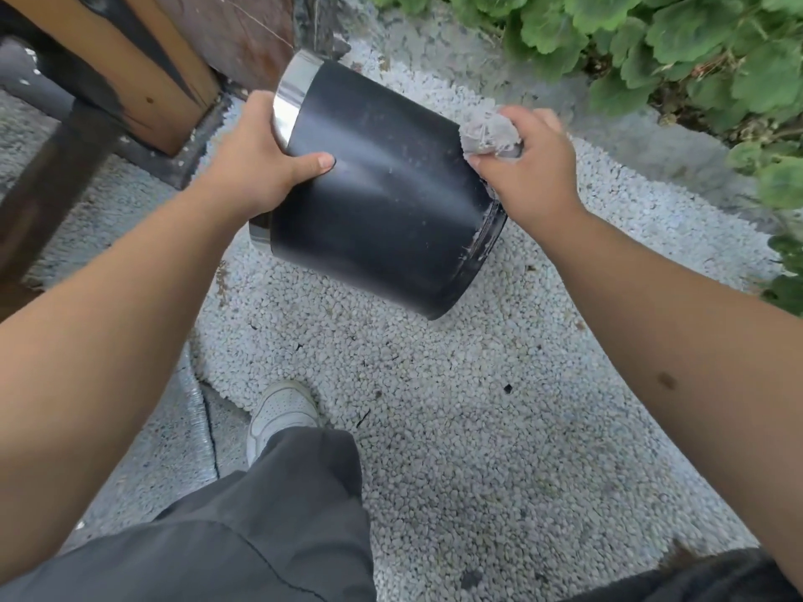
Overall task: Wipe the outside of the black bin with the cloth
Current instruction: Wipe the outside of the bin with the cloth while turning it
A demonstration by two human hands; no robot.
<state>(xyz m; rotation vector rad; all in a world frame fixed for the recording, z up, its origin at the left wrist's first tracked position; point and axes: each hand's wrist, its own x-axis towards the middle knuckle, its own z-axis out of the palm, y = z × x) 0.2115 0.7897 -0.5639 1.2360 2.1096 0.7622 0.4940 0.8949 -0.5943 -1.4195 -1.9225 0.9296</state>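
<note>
Grey trousers [217,536] and a white sneaker [280,412] fill the near edge at 6 o'clock, planted on pale pebble paving [478,427]. Above them both forearms reach forward to the black bin [382,202], which is held in the air at the centre of the view, tipped on its side so its curved wall faces up and can be reached.

At 9 o'clock of the bin, the left hand [256,167] grips the chrome rim band [289,108], thumb laid across the black wall and fingers hooked out of sight over the mouth, probably to steady it against the push of wiping. At 3 o'clock of the bin, the right hand [525,167] is closed round a bunched, frayed grey cloth [489,132], pressing it against the base edge; pale streaks and lint show along that edge, so it seems to be the patch being worked, though the contact itself is partly hidden by the knuckles.

Green leafy plants [673,50] crowd 1 o'clock, and a wooden post [143,71] stands at 10 o'clock, just beyond the rim.
</note>
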